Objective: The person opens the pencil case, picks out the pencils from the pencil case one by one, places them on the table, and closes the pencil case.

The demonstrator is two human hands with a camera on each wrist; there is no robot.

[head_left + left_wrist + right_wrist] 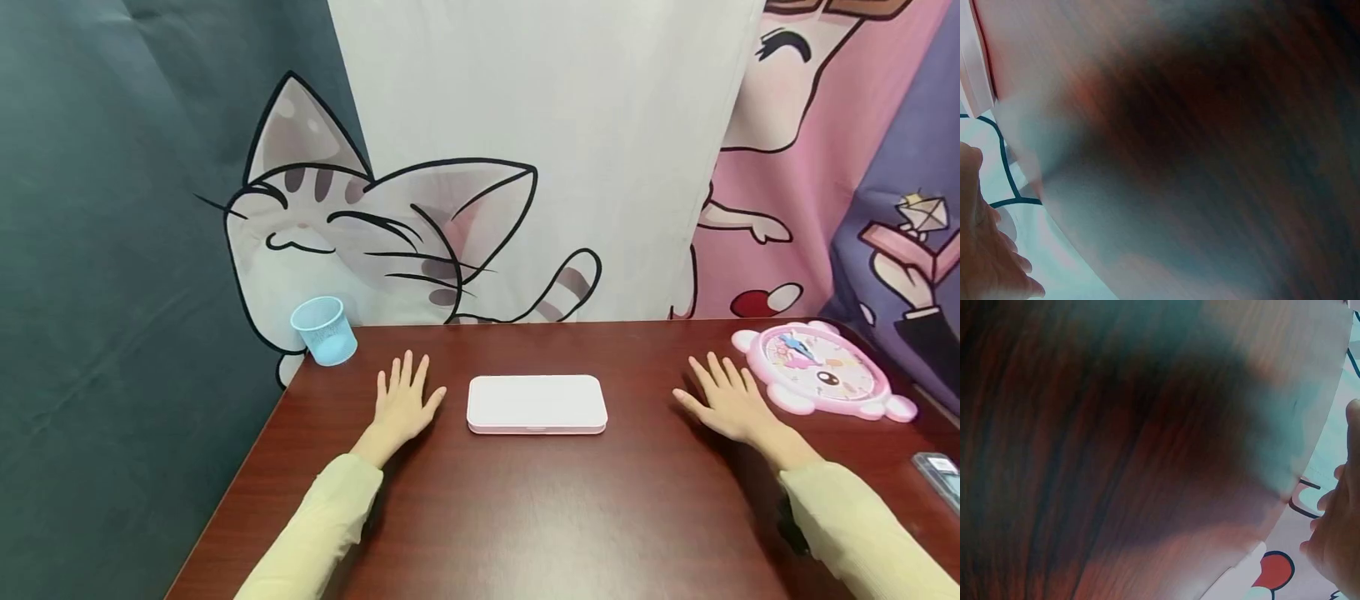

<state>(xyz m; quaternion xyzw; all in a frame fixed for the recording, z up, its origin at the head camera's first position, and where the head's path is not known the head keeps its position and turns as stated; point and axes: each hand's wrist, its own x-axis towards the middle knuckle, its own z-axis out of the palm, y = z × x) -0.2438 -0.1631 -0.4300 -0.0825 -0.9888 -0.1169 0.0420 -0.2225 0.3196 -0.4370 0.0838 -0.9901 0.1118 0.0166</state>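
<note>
A white flat case (537, 403) with rounded corners and a pinkish lower edge lies closed on the dark red-brown table, between the two hands. To its left is my left hand (403, 402), palm down with straight, spread fingers, holding nothing. My right hand (729, 402) is likewise palm down with spread fingers, to the right of the case and just left of a pink clock (825, 369) shaped like an animal's head. The left wrist view shows part of the left hand (991, 250) at its edge; the right wrist view shows part of the right hand (1338, 525).
A light blue cup (325, 332) stands near the table's back left corner. At the right edge lies a grey device with a small screen (941, 477), partly cut off. Behind the table (555, 517) hangs a cartoon-printed curtain (600, 108).
</note>
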